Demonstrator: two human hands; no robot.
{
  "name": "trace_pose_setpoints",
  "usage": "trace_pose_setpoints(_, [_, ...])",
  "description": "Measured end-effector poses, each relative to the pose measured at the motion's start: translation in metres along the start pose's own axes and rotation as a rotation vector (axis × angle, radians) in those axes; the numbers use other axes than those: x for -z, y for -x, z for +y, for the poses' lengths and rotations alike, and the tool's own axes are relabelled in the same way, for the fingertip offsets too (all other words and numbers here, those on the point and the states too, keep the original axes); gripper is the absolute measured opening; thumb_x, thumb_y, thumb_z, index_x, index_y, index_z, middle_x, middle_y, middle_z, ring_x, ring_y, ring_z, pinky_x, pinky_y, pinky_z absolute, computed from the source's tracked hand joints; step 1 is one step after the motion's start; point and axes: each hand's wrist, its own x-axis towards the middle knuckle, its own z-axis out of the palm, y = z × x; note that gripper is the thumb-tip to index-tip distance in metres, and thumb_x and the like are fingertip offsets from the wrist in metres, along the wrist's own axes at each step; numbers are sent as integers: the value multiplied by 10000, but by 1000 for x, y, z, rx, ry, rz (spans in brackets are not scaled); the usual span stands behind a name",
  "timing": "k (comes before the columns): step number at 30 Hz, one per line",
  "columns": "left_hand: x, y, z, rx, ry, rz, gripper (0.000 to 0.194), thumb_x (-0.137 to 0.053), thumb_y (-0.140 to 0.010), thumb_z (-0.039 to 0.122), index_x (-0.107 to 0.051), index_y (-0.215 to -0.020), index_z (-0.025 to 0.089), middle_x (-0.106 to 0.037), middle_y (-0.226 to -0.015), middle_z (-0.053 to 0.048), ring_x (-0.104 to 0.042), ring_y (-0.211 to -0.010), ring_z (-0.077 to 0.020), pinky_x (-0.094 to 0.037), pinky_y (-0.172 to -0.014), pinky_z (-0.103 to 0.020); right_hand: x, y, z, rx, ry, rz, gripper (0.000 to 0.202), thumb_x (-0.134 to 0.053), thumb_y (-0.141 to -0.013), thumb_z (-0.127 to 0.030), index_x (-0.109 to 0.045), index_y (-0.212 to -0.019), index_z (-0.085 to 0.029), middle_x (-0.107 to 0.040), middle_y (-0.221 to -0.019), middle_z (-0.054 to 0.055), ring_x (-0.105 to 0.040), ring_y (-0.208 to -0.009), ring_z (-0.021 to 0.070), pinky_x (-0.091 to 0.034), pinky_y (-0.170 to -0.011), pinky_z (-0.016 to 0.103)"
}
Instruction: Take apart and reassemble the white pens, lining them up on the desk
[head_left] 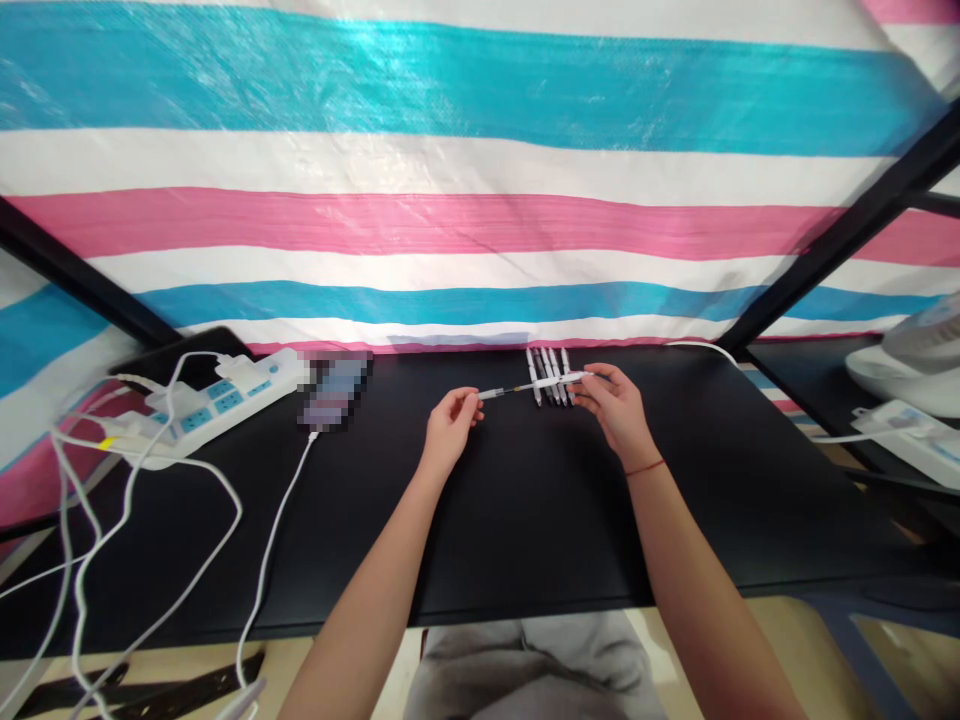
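Note:
My left hand (452, 425) is closed on a clear-and-white pen barrel piece (493, 393), pinching its left end. My right hand (616, 412) grips the white body of the pen (561, 380) near its right end, with a red string round the wrist. Between the two parts a thin dark refill (523, 387) is bare, in line with both. Just behind the held pen, a row of several white pens (535, 392) lies side by side on the black table (525, 500). The pen body partly covers them.
To the left are a white power strip (225, 405) with plugs and tangled white cables, and a blurred-out phone (334, 390) on a charging cable (281, 510). A striped sheet (480, 230) hangs behind. On the right stand a black frame post (817, 240) and another power strip (911, 437).

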Motion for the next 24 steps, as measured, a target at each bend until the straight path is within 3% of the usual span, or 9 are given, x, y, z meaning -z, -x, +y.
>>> trace_pose_setpoints(17, [-5, 6, 5, 8, -42, -94, 386, -651, -770, 482, -665, -966, 150, -679, -775, -44, -615, -652, -130, -493, -648, -267, -15, 10, 2, 1, 44, -169, 329, -767, -708, -403, -595, -913, -211, -734, -946, 59, -707, -817, 183, -566, -681, 287])
trace_pose_setpoints(24, [-2, 3, -1, -12, -59, -94, 394, -644, -773, 495, -669, -955, 147, -684, -769, -46, -619, -656, -134, -498, -662, -277, -13, 9, 3, -3, 139, -175, 324, -761, -709, -442, -607, -845, -192, -728, -746, 43, -707, -713, 188, -562, -645, 300])
